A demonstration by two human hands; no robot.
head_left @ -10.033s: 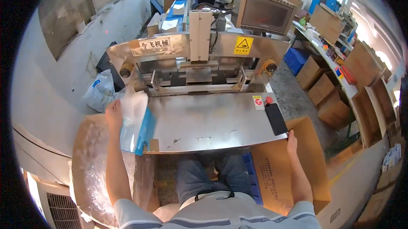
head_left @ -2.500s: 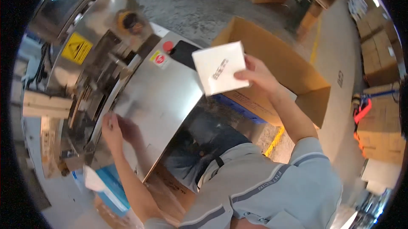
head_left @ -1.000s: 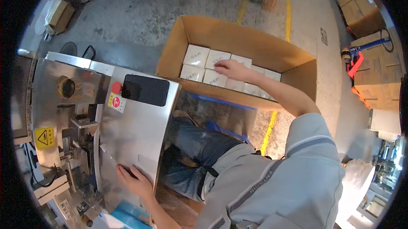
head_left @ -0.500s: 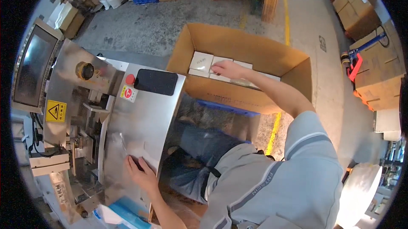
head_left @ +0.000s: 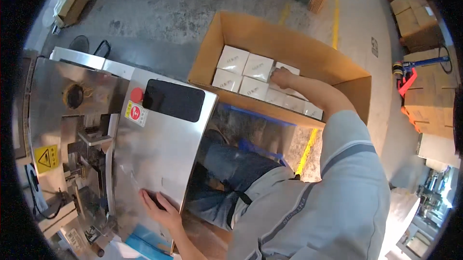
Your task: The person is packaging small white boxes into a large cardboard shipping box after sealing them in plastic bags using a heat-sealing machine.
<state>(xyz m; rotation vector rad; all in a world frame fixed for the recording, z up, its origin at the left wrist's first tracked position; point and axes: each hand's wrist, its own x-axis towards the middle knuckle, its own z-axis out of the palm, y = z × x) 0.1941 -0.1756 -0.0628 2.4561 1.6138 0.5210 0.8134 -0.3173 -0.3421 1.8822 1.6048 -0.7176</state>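
Reaching into the carton (head_left: 294,38), I have my right hand (head_left: 284,77) farther along the far row of white packs (head_left: 257,67) than it was half a second ago: then it covered the second pack, which now lies bare, and now it is over the third. Its fingers are curled; I cannot tell whether they pinch that pack or only touch it. Some two seconds back, this hand had a pack up in the air beside the table. My left hand (head_left: 163,212) is where it was, low over the steel table (head_left: 159,151), thumb and fingers parted and nothing between them.

On the steel, a black phone (head_left: 173,101) lies at the far end, just beside a red button (head_left: 137,94) and a small warning label (head_left: 136,114). The machine (head_left: 89,96) runs along the left, a yellow sign (head_left: 47,158) on its front. Past the carton, the concrete floor (head_left: 159,19) bears a yellow line (head_left: 336,19), and brown boxes (head_left: 429,101) are stacked at the right.

My right fingertips are hard to make out, and my forearm covers part of the packs. The blue plastic bags (head_left: 144,244) are cut off by the dark rim below; the machine's inner parts blur together.
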